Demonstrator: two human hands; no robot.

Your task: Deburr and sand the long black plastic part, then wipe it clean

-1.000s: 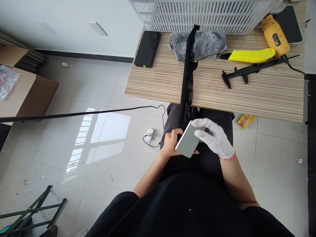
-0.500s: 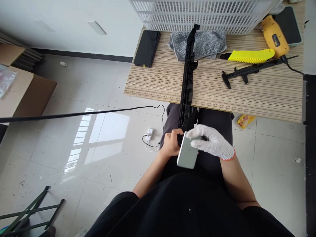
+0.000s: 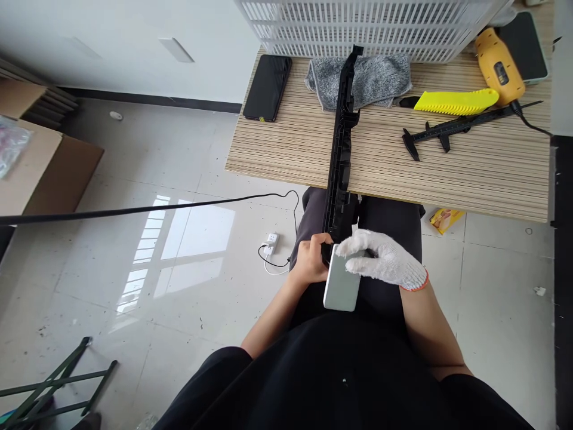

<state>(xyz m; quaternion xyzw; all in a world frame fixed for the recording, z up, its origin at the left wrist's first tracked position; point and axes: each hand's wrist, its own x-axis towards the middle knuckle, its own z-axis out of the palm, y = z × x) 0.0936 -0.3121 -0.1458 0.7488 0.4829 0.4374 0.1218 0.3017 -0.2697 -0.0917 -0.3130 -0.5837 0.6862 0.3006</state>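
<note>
My bare left hand [image 3: 310, 261] is closed around the near end of a long black plastic part [image 3: 341, 149]. This part reaches from my lap across the table edge, and its hooked far end lies over a grey cloth [image 3: 378, 80]. In a white knitted glove with an orange cuff, my right hand [image 3: 380, 258] grips a flat, pale grey rectangular block [image 3: 341, 286] with rounded corners. The block sits over the part's near end, close beside my left fingers, and hides that end. Whether block and part touch, I cannot tell.
On the wood-grain table [image 3: 286, 149] lie a black phone [image 3: 267, 88], a yellow-handled knife [image 3: 456, 102], black calipers [image 3: 447, 132] and a corded yellow-orange tool [image 3: 499, 67]. A white slatted basket [image 3: 371, 27] stands behind them. A power strip [image 3: 271, 243] and cable rest on the floor.
My right hand and the pale block have shifted slightly toward my body, and the block has turned a little. The left hand and the black part stay in place.
</note>
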